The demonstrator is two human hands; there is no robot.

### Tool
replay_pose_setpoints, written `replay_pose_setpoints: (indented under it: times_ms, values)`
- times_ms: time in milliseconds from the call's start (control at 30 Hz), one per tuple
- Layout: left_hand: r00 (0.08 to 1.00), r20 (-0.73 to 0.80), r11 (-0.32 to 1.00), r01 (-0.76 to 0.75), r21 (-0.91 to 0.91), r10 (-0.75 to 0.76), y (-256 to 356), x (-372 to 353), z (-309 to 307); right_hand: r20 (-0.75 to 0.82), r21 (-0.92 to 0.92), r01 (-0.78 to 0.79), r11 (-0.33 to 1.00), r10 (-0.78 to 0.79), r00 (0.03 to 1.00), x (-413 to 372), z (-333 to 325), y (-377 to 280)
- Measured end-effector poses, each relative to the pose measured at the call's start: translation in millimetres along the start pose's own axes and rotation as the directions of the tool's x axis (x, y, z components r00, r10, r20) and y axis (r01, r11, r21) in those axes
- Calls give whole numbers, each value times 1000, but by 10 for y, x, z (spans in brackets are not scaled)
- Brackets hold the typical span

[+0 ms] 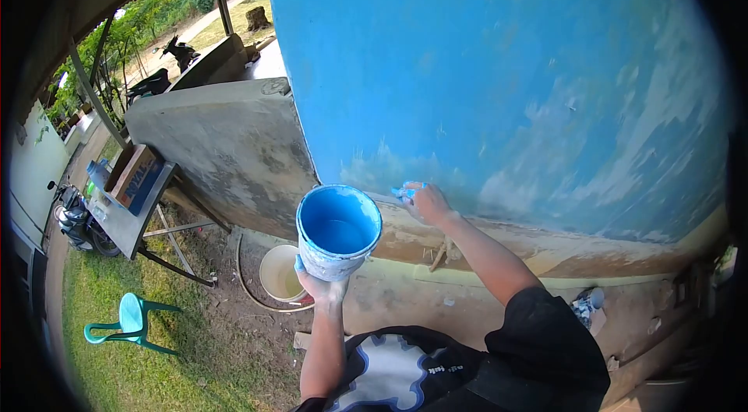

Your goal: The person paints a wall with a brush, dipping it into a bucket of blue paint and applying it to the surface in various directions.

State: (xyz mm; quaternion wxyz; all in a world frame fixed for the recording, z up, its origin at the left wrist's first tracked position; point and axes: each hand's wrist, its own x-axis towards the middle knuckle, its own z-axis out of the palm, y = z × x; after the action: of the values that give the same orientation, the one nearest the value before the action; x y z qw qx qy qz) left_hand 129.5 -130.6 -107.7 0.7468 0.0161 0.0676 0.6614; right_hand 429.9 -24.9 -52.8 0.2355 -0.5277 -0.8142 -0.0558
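My left hand [323,287] grips a white paint bucket [339,262] from below and the side, its fingers partly hidden behind it. The bucket is tilted toward me and holds blue paint [340,236], with smears on its rim and outside. My right hand [426,205] is closed around a small paint-smeared blue and white thing [407,191], whose kind I cannot make out. That hand is at the lower edge of the blue wall [436,85]; whether it touches cannot be told. Pale, patchy areas mark the wall's lower and right parts.
A low grey wall [226,143] joins the blue wall at left. Below stand a white bucket [280,273] and a hose [243,279]. Further left are a table [128,217] carrying a cardboard box [139,178], a green plastic chair [132,318] on grass, and a motorcycle [78,217].
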Motion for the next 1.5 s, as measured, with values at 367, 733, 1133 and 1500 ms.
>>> replay_pose_setpoints:
  times_ms: [367,733,1133,1500]
  values:
    - [950,313,974,-79,214,8,-386,386,661,-350,876,150,458,390,851,-147,-2604,-661]
    - [915,403,975,-115,192,28,-656,608,911,-207,755,-26,655,276,939,-458,-2212,-822]
    - [964,266,984,-45,173,-2,-998,298,916,-283,819,16,574,379,881,-680,-2106,-714]
    - [987,88,991,135,20,-136,-1041,152,640,-479,9,355,935,-308,822,-557,-1773,-426]
